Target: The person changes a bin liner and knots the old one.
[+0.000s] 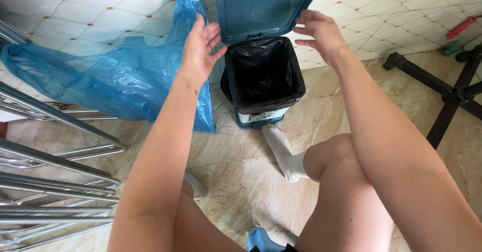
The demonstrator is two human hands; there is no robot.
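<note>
We see a small blue plastic pedal bin lined with a black bag, standing on the beige marble-tiled floor against the white tiled wall. Its blue hinged lid stands raised. Our left hand hovers just left of the bin, fingers spread and empty, near the lid's edge. Our right hand hangs just right of the bin, fingers loosely spread, holding nothing. A crumpled blue plastic bag lies left of the bin; our white-socked foot rests in front of it.
</note>
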